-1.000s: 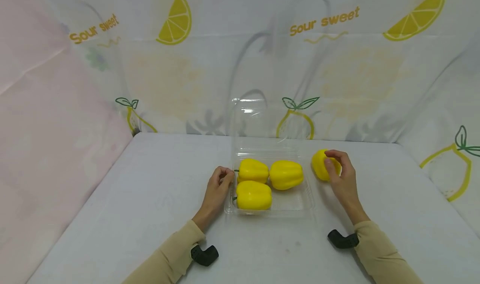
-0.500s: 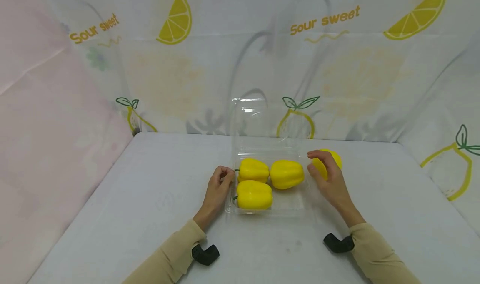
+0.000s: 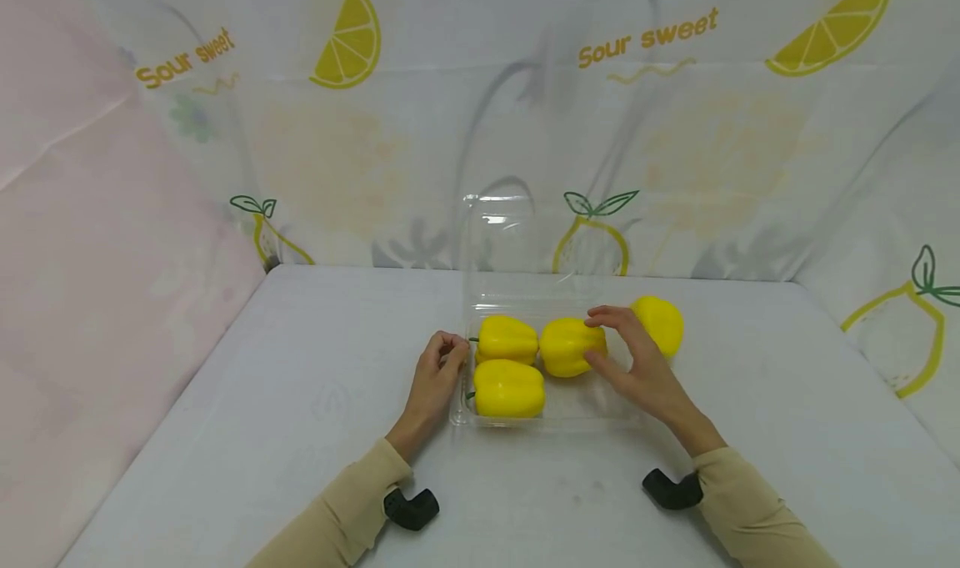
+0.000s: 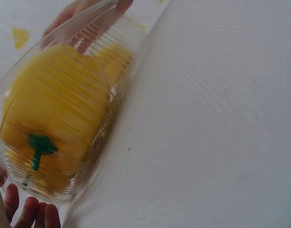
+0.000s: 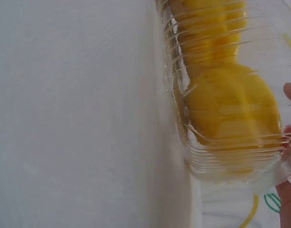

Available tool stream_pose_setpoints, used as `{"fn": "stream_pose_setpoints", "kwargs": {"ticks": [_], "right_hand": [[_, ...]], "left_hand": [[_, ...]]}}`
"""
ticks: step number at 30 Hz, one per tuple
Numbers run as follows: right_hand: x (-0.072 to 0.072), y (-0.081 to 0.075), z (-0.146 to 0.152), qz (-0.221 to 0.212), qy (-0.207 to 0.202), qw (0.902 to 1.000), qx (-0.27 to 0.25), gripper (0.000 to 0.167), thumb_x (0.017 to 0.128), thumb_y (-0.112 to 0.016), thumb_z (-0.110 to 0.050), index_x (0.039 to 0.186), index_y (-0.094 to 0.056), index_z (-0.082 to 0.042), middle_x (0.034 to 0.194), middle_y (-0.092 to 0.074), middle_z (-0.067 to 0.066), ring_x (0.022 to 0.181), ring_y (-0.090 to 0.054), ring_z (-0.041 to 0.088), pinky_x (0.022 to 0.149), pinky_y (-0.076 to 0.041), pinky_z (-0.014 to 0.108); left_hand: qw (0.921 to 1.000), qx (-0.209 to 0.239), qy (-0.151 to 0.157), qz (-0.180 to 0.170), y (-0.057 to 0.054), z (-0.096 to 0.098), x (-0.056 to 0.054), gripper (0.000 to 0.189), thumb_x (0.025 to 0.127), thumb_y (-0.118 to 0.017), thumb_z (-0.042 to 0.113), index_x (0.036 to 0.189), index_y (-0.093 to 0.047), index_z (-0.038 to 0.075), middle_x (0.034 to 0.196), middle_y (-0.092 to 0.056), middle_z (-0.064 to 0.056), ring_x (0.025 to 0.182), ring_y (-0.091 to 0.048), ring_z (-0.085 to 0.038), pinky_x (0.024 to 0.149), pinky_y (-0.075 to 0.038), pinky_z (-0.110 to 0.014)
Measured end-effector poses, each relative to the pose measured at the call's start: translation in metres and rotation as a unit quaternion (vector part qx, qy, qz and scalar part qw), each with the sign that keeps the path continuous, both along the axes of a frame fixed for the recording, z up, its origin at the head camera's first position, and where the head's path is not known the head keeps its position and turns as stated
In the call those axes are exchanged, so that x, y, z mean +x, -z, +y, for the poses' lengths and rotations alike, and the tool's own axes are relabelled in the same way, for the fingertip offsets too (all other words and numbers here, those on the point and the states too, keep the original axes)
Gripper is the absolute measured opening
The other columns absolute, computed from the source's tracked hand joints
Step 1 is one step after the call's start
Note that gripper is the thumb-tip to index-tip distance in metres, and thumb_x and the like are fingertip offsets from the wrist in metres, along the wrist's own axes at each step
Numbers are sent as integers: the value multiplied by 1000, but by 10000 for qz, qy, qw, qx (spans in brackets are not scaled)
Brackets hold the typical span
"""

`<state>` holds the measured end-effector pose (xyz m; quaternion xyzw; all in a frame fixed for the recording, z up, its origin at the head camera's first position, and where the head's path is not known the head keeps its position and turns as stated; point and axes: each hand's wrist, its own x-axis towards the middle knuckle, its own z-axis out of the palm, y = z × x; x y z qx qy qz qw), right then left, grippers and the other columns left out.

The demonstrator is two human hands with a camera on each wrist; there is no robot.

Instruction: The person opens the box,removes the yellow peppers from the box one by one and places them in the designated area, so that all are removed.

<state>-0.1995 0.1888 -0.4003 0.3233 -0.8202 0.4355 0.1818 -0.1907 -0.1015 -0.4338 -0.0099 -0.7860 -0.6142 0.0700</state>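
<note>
A clear plastic clamshell box (image 3: 577, 403) lies with its lid raised at the back. Inside are a yellow bell pepper (image 3: 507, 339) at back left, a front yellow bell pepper (image 3: 510, 389) and a right yellow bell pepper (image 3: 564, 348). My left hand (image 3: 437, 372) pinches the box's left rim; in the left wrist view its fingertips (image 4: 29, 209) curl at the rim beside a green stem. My right hand (image 3: 637, 364) reaches over the right rim, thumb and fingers spread apart at the end of the right pepper. In the right wrist view its fingers (image 5: 287, 190) show beside the box wall.
Another yellow bell pepper (image 3: 662, 326) rests on the white tabletop (image 3: 322, 384), right of the box and partly behind my right hand. A lemon-print cloth (image 3: 420, 134) hangs behind the table. A black curved piece (image 3: 673, 490) sits at each sleeve.
My right hand has moved left, from the loose pepper outside to the right pepper inside the box. The loose pepper is uncovered further. My left hand stays at the left rim.
</note>
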Motion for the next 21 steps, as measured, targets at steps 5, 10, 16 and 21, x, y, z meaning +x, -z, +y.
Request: {"fn": "stream_pose_setpoints", "kwargs": {"ticks": [5, 10, 16, 21], "right_hand": [[1, -2, -6, 181, -39, 9990, 402, 44, 79, -73, -3, 120, -56, -6, 128, -51, 14, 121, -45, 18, 108, -29, 12], [2, -2, -9, 427, -36, 9976, 547, 45, 77, -74, -3, 119, -59, -7, 127, -51, 12, 119, -47, 22, 106, -31, 10], [0, -1, -10, 620, 60, 9944, 849, 48, 76, -76, -6, 122, -60, -9, 131, -52, 13, 123, -48, 25, 108, -31, 13], [0, -3, -11, 472, 16, 9909, 1258, 55, 78, -76, -12, 130, -56, -9, 142, -48, 11, 134, -40, 29, 115, -29, 36]], "left_hand": [[10000, 36, 8, 58, 1, -1, -1, 18, 97, -49, 24, 99, -52, 6, 106, -57, -9, 107, -52, -22, 104, -43, -44], [9999, 76, 52, 50, 0, 0, -1, 18, 97, -49, 24, 100, -53, 6, 106, -57, -9, 107, -52, -22, 104, -42, -44], [9999, 83, 75, 28, 0, 1, -1, 18, 97, -50, 24, 100, -53, 6, 106, -57, -9, 107, -52, -21, 104, -42, -44], [9999, 104, 52, 14, 0, 0, -1, 18, 97, -49, 24, 99, -52, 7, 105, -57, -8, 107, -51, -20, 103, -43, -42]]}}
